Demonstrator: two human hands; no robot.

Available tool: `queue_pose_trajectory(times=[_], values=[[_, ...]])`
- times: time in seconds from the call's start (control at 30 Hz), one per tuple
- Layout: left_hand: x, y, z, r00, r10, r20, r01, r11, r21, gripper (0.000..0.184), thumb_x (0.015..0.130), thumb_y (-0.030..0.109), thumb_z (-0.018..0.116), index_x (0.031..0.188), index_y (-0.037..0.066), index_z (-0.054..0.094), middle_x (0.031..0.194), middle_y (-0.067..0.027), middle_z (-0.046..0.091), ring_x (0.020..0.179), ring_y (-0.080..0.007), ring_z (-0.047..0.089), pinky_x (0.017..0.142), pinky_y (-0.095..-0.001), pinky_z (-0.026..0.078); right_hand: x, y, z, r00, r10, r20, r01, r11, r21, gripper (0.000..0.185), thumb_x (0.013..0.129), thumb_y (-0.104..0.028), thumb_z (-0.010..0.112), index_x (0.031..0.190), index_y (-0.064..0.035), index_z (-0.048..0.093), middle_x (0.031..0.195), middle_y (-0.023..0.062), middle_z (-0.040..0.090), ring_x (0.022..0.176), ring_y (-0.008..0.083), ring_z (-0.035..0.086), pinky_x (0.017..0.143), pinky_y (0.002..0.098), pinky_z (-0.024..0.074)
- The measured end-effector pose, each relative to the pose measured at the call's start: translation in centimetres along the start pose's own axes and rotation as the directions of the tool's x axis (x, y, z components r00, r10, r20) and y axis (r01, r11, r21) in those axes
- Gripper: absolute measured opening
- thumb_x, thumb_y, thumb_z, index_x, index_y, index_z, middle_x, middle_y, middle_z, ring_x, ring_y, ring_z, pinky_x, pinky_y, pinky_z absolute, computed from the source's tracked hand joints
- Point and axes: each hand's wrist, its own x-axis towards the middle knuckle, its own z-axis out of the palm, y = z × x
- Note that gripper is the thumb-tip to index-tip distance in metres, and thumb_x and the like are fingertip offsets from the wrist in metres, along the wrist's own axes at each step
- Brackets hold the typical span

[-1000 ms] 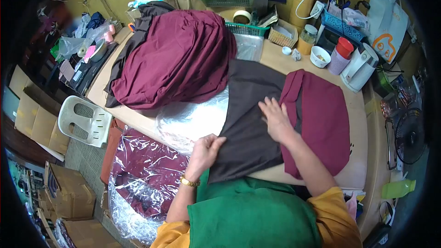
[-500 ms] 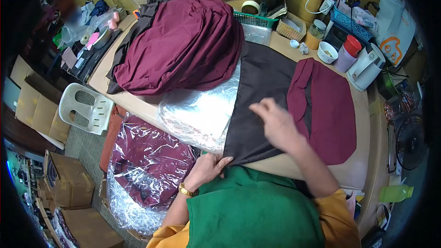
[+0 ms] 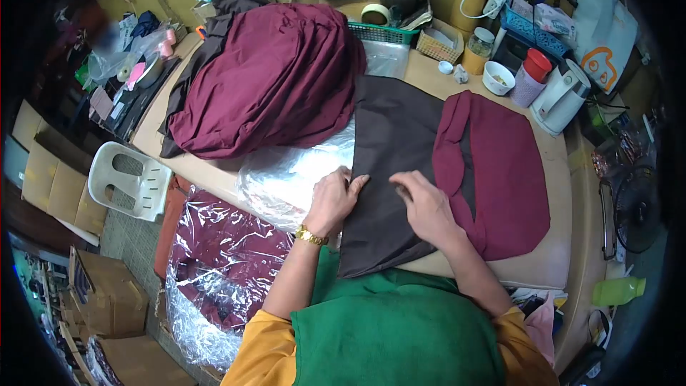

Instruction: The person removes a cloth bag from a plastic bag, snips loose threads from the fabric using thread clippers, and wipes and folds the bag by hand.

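A dark brown cloth point(image 3: 393, 129) lies flat on the table, joined or laid against a folded maroon cloth point(image 3: 507, 179) on its right. My left hand point(image 3: 334, 200) pinches the left edge of the brown cloth, thumb on top. Over the middle of the brown cloth is my right hand point(image 3: 425, 211), its fingers bent and apart, holding nothing that shows. Clear plastic sheets point(image 3: 286, 175) lie left of the brown cloth, partly under a large maroon heap point(image 3: 264, 78).
Along the back stand a green basket point(image 3: 379, 33), a jar point(image 3: 479, 50), a white bowl point(image 3: 498, 78) and a white kettle point(image 3: 561, 96). A plastic-wrapped maroon bundle point(image 3: 229, 257) sits below the table's front edge, near a white chair point(image 3: 128, 179).
My left hand has moved up from the near corner along the brown cloth's left edge. My right hand has shifted slightly down, its fingers now looser. The view has also shifted.
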Motion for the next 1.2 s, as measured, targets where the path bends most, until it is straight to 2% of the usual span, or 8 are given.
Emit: queue_pose_trajectory(times=[0.07,0.13,0.3,0.53,0.87,1.03,1.07,1.2], values=[[0.4,-0.1,-1.3,0.963,-0.086,0.257,0.086,0.996,0.014,0.040,0.094,0.038,0.063,0.089,-0.001,0.067,0.070,-0.0168,0.065,0.071,-0.0329,0.066,0.067,-0.0418,0.049,0.2,3.8,0.6,0.994,0.098,-0.038,-0.103,0.982,-0.156,0.025,0.091,-0.005,0.058,0.115,-0.0088,0.056,0.105,0.0148,0.063,0.097,0.0364,0.065,0.080,0.0469,0.0506],[-0.1,-2.0,-2.9,0.968,-0.014,0.251,0.040,0.994,-0.099,0.044,0.099,0.035,0.057,0.071,0.001,0.060,0.060,-0.0023,0.056,0.059,-0.0079,0.050,0.056,-0.0284,0.041,-0.2,5.2,-0.2,0.990,0.140,-0.032,-0.144,0.962,-0.231,0.025,0.092,-0.014,0.061,0.116,-0.0086,0.055,0.104,0.0142,0.063,0.097,0.0365,0.065,0.080,0.0478,0.0501],[-2.2,-2.8,-3.8,0.933,-0.054,0.356,0.238,0.835,-0.496,0.043,0.102,0.035,0.054,0.070,0.007,0.053,0.063,0.0077,0.044,0.058,-0.0031,0.036,0.053,-0.0243,0.032,-0.1,3.6,-1.4,0.985,0.173,-0.017,-0.173,0.974,-0.145,0.031,0.091,-0.027,0.067,0.115,-0.0113,0.056,0.105,0.0116,0.061,0.093,0.0335,0.065,0.080,0.0461,0.0506],[-2.7,-0.9,-3.8,0.979,0.003,0.204,0.109,0.839,-0.534,0.041,0.104,0.030,0.052,0.071,0.007,0.054,0.060,0.0066,0.041,0.057,-0.0040,0.034,0.051,-0.0234,0.030,1.5,-2.9,-0.4,0.966,-0.251,-0.063,0.230,0.945,-0.232,0.025,0.075,-0.011,0.076,0.096,-0.0085,0.061,0.094,0.0072,0.053,0.078,0.0245,0.064,0.069,0.0375,0.0490],[-3.4,0.2,-4.5,0.970,0.024,0.242,0.128,0.796,-0.592,0.041,0.103,0.034,0.053,0.070,0.010,0.052,0.064,0.0095,0.043,0.058,-0.0030,0.032,0.053,-0.0223,0.028,3.1,-2.9,1.6,0.936,-0.351,-0.018,0.313,0.856,-0.413,0.017,0.078,-0.006,0.066,0.087,-0.0071,0.053,0.085,0.0070,0.052,0.073,0.0224,0.061,0.062,0.0362,0.0454],[-3.2,1.0,-2.4,0.972,-0.207,-0.111,0.018,0.538,-0.843,0.024,0.104,0.025,0.051,0.117,0.006,0.055,0.090,-0.0014,0.058,0.074,-0.0088,0.055,0.066,-0.0232,0.046,4.2,-0.8,1.2,0.987,0.024,-0.160,-0.045,0.991,-0.125,0.036,0.081,-0.019,0.073,0.108,-0.0073,0.052,0.101,0.0129,0.056,0.091,0.0346,0.063,0.075,0.0461,0.0502],[-3.8,0.5,-1.9,0.970,-0.176,0.165,0.232,0.494,-0.838,0.051,0.100,0.029,0.057,0.140,0.003,0.038,0.111,-0.0092,0.058,0.086,-0.0172,0.061,0.078,-0.0273,0.051,4.7,1.1,1.6,0.987,0.075,-0.141,-0.093,0.987,-0.130,0.047,0.082,-0.027,0.075,0.117,-0.0088,0.049,0.112,0.0163,0.055,0.099,0.0383,0.062,0.079,0.0491,0.0499],[-5.7,0.7,3.2,0.968,0.087,0.236,0.021,0.906,-0.422,0.053,0.096,0.032,0.063,0.130,-0.005,0.046,0.089,-0.0114,0.063,0.073,-0.0141,0.057,0.067,-0.0313,0.048,7.4,7.2,3.6,0.964,0.083,-0.252,-0.132,0.974,-0.184,0.040,0.085,-0.027,0.073,0.113,-0.0100,0.051,0.107,0.0164,0.061,0.097,0.0387,0.064,0.078,0.0494,0.0499]])
